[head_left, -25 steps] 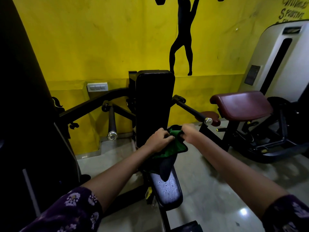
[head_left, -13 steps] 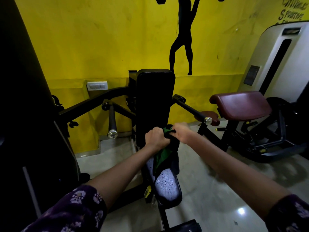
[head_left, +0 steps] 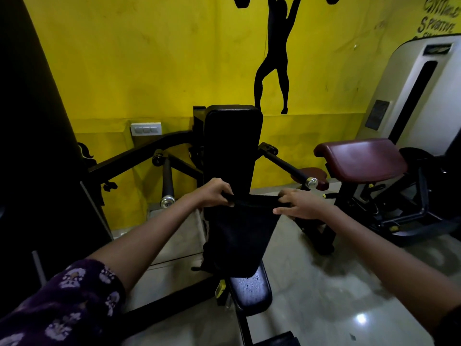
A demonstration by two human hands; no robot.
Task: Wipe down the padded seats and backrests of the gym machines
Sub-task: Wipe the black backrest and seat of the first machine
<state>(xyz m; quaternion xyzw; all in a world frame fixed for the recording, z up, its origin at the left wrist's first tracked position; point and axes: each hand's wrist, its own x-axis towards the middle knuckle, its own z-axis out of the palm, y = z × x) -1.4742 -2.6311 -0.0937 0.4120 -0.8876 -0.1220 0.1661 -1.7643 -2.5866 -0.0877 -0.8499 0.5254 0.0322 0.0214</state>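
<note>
Holding dark cloth stretched crosswise by its top edge, head view: left hand fist-gripped on one end, right hand pinching other. Cloth hangs over black seat, wet droplets on exposed front. Backrest upright just beyond both hands, long axis vertical. Left hand slightly nearer backrest.

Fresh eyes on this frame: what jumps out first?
The bright yellow wall with a black weightlifter silhouette fills the background. At centre, the left hand and right hand stretch a dark cloth between them, hanging in front of the black backrest and over the seat, which is beaded with droplets. To the right stands a maroon padded bench.
</note>
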